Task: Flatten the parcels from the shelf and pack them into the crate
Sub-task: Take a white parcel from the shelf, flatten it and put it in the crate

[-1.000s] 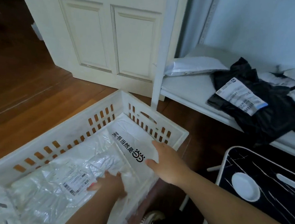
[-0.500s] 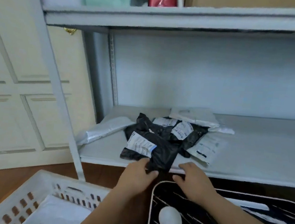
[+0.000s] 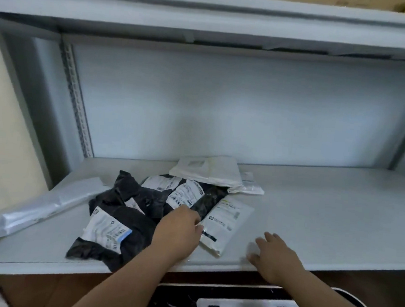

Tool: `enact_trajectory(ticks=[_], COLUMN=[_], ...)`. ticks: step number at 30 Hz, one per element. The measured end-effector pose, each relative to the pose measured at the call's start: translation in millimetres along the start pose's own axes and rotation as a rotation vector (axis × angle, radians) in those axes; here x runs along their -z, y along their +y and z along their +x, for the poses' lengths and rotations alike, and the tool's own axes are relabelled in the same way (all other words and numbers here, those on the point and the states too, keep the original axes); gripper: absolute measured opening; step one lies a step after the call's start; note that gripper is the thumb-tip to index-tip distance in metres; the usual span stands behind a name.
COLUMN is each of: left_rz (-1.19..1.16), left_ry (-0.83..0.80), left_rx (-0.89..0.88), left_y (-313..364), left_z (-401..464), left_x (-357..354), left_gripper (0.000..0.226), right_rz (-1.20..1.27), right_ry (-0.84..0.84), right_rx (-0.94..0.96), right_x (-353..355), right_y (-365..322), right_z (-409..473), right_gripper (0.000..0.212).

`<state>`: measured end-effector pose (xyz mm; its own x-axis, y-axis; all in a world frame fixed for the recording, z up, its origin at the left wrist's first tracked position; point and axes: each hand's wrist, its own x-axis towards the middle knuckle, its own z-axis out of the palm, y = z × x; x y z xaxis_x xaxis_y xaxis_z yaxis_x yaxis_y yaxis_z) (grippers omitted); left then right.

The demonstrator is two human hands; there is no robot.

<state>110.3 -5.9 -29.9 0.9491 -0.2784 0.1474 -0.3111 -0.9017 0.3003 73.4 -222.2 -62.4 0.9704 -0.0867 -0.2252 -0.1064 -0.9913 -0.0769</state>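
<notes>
At centre frame the left hand (image 3: 178, 231) pinches a white parcel (image 3: 225, 224); the right hand (image 3: 274, 258) rests released on the shelf (image 3: 324, 223). Tugging could drag the black parcels (image 3: 129, 210) off the edge.

1. Shelf (image 3: 312, 222): a cluster of parcels lies left of centre.
2. Left hand (image 3: 178, 233) rests on the black parcel (image 3: 118, 219), fingers at the edge of a white labelled parcel (image 3: 225, 223).
3. Right hand (image 3: 273, 258) lies flat, fingers spread, on the shelf's front edge.
4. A long silver parcel (image 3: 42, 208) lies at far left.
</notes>
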Motion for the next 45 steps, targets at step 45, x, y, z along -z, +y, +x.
enact_trajectory(ticks=[45], left_rz=[-1.142], left_ry=[0.370], left_rx=[-0.082], left_y=[77.2], left_z=[-45.9], left_x=[116.1], left_gripper=[0.016], right_rz=[2.203], right_ry=[0.043], right_rx=[-0.188], right_x=[42.8], right_y=[67.3], right_z=[-64.8], right_gripper=[0.082])
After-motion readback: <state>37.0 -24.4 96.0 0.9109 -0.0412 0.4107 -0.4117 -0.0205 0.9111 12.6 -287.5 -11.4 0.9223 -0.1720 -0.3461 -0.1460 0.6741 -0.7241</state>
